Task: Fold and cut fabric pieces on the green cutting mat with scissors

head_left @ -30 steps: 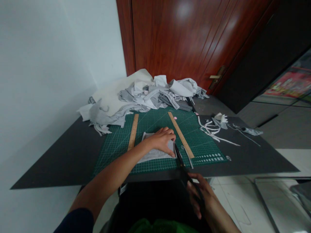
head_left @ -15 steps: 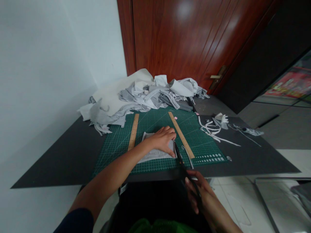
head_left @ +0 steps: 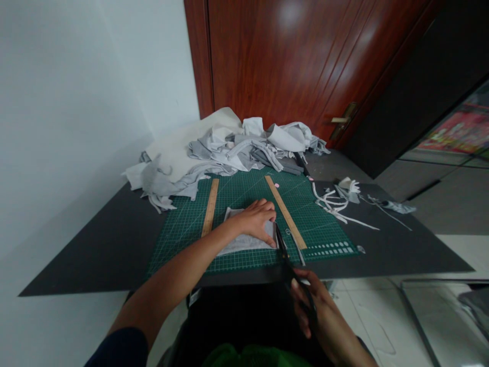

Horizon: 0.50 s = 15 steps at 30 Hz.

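Note:
A grey piece of cloth (head_left: 244, 243) lies on the green cutting mat (head_left: 244, 189), close to the table's front edge. My left hand (head_left: 256, 221) presses it down near its right side, the thumb spread well away from the fingers and the fingertips bent onto the cloth. Black scissors (head_left: 281, 245) are in my right hand (head_left: 311, 298), with its fingers around the handles below the table edge. Their blades point away from me along the cloth's right edge, beside my left thumb. A narrow grey strip (head_left: 298, 251) lies just right of the blades.
Two wooden rulers (head_left: 210, 206) (head_left: 286, 211) lie on the mat, either side of the cloth. Heaped grey and white fabric (head_left: 244, 148) fills the back of the table (head_left: 114, 244). White strips (head_left: 332, 204) and scraps (head_left: 348, 189) lie at the right.
The scissors and my right hand have shifted only slightly at the cloth's right edge. My left hand stays in place on the cloth.

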Each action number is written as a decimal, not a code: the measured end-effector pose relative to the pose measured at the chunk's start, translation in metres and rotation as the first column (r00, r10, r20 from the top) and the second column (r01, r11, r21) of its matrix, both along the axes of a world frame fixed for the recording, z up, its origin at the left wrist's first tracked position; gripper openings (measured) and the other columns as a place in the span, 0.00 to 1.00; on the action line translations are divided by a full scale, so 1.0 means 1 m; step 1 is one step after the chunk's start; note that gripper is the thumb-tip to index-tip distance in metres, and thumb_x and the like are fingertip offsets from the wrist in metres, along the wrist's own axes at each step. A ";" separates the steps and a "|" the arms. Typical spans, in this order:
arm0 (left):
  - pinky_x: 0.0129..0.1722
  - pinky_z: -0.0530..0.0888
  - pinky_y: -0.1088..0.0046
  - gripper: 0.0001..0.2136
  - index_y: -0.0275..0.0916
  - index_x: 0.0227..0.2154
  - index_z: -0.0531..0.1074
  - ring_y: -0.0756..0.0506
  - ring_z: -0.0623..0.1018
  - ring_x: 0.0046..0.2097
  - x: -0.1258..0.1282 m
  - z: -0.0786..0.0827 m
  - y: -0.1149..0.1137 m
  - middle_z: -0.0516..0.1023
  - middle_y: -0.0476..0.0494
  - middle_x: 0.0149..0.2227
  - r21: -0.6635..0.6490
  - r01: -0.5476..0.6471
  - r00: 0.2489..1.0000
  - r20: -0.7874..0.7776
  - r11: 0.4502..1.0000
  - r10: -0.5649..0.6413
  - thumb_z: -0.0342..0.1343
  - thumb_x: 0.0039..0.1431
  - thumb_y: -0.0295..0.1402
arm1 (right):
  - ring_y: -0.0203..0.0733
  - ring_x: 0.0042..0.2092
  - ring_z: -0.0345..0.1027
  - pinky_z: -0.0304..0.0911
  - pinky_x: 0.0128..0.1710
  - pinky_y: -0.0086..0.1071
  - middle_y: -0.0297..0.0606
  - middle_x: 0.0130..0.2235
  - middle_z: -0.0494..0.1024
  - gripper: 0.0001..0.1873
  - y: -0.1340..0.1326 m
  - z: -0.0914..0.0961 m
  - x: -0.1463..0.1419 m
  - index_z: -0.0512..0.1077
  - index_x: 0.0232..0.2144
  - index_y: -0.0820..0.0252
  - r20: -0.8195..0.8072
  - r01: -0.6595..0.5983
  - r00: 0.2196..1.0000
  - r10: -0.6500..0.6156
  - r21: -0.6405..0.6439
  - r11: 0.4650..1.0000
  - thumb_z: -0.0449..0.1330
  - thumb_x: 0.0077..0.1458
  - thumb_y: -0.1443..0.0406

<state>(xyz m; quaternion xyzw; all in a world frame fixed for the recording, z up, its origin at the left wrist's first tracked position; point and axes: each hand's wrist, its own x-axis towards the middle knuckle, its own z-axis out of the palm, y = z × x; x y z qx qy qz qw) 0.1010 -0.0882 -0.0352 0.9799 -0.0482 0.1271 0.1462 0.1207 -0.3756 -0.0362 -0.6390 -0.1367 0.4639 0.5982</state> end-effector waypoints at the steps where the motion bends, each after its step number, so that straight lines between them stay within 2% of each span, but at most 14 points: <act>1: 0.50 0.65 0.62 0.29 0.41 0.35 0.69 0.38 0.66 0.49 0.000 0.000 0.000 0.68 0.43 0.45 -0.001 0.003 1.000 -0.003 1.000 -0.003 0.68 0.42 0.59 | 0.27 0.16 0.50 0.48 0.13 0.21 0.20 0.21 0.65 0.38 0.000 0.001 0.000 0.62 0.49 0.55 0.006 -0.009 1.000 0.009 -0.003 1.000 0.69 0.46 0.40; 6: 0.51 0.66 0.62 0.29 0.42 0.38 0.69 0.38 0.66 0.50 0.000 -0.001 0.000 0.68 0.44 0.45 -0.016 -0.002 1.000 -0.023 1.000 0.002 0.69 0.41 0.58 | 0.28 0.16 0.48 0.47 0.14 0.21 0.18 0.17 0.62 0.39 0.000 0.001 -0.001 0.62 0.49 0.56 0.013 -0.030 0.999 0.030 -0.006 1.000 0.67 0.47 0.38; 15: 0.50 0.65 0.61 0.30 0.42 0.39 0.68 0.37 0.67 0.49 -0.001 -0.002 0.002 0.69 0.43 0.45 -0.027 -0.003 0.999 -0.036 1.000 0.002 0.67 0.42 0.59 | 0.28 0.18 0.50 0.49 0.14 0.22 0.20 0.21 0.64 0.38 0.001 0.000 -0.005 0.61 0.50 0.55 0.020 -0.017 1.000 0.017 -0.002 1.000 0.68 0.48 0.40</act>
